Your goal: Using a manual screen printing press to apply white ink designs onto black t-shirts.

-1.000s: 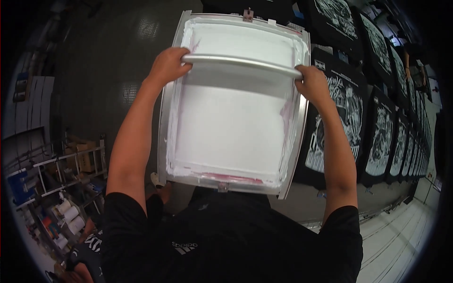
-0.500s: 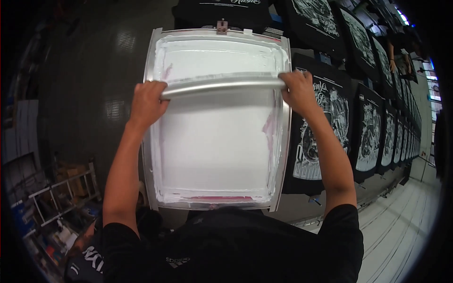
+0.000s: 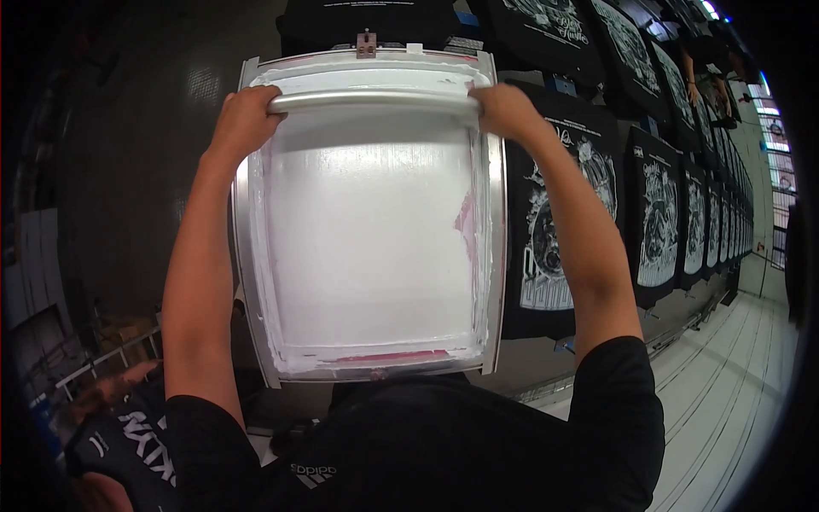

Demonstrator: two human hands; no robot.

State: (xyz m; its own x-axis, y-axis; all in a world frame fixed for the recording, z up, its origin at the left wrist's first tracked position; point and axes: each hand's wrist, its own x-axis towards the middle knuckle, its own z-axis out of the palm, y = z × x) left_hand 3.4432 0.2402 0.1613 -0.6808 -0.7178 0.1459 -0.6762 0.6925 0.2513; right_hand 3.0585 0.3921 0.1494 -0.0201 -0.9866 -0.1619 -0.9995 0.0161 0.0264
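Note:
A long silver squeegee [image 3: 375, 101] lies across the far part of a screen printing frame [image 3: 241, 205]. My left hand [image 3: 246, 117] is closed round its left end, and my right hand [image 3: 505, 111] grips the right end. Both arms are stretched forward over the frame's sides. White ink coats the mesh [image 3: 367, 239], thick along the borders, with pinkish patches at the right side and near edge. The squeegee's blade is hidden beneath its handle. What lies under the screen cannot be seen.
Black shirts with white prints [image 3: 567, 205] lie on boards in long rows to the right. A small metal clamp [image 3: 367, 44] sits at the frame's far edge. One person in a black printed shirt [image 3: 128, 444] is at lower left; another person's arms [image 3: 708, 92] show far right.
Both my hands have pushed the squeegee away from me, toward the frame's far end. The view has shifted slightly, and the person at lower left shows more.

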